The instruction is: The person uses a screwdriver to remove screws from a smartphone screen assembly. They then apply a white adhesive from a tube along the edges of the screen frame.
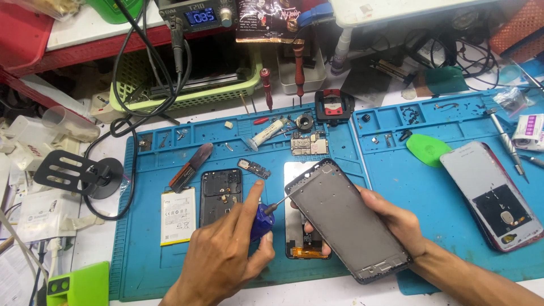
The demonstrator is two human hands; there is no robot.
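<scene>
My left hand [221, 255] grips a blue-handled screwdriver [262, 222], its thin shaft pointing up and right so the tip touches the left edge of a grey phone frame [345, 221]. My right hand [396, 222] holds that frame from beneath and from its right side, tilted above the blue work mat [430, 198]. Under the frame lies a phone display [306, 249], mostly hidden. Left of my hands sit a black inner cover [221, 190] and a white battery [178, 216].
On the mat are a circuit board [309, 146], a small board [254, 168], a white tube [266, 135], a green pick [429, 149] and a second opened phone [493, 195]. A green basket [187, 99], cables and a black stand [79, 173] sit at the back left.
</scene>
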